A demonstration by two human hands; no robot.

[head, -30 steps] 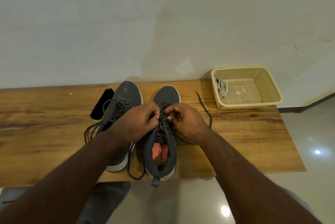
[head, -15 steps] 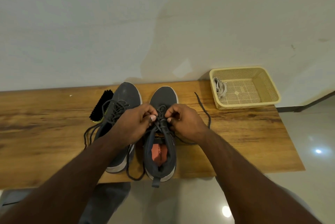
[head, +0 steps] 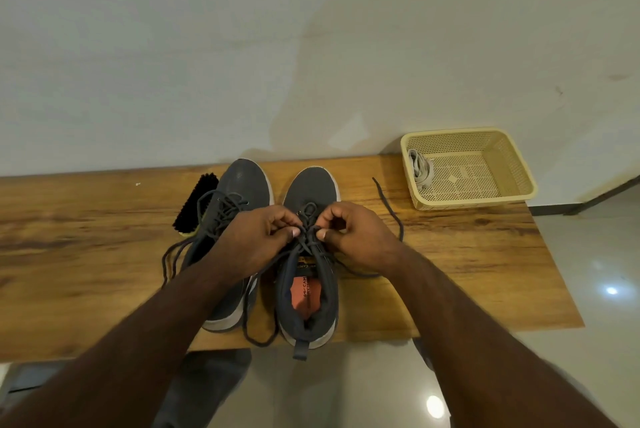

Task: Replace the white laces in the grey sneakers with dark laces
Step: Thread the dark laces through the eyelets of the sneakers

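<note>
Two grey sneakers stand side by side on the wooden table (head: 86, 254), toes toward the wall. The left sneaker (head: 242, 185) carries dark laces whose loose ends trail off to its left. Over the right sneaker (head: 311, 188) both hands meet at the eyelets. My left hand (head: 256, 244) pinches the dark lace (head: 391, 209) at the shoe's middle, and my right hand (head: 356, 237) pinches it just beside. One free end curves out to the right on the table; another loops past the heel at the front edge. White laces (head: 420, 169) lie bundled in the basket.
A cream plastic basket (head: 502, 164) sits at the table's back right corner against the wall. A black shoe brush (head: 195, 202) lies behind the left sneaker. The table's right end and front edge drop to a glossy tiled floor (head: 588, 254).
Both hands stay at the right sneaker's eyelets with only small finger movement on the dark lace. The sneakers and basket have not moved.
</note>
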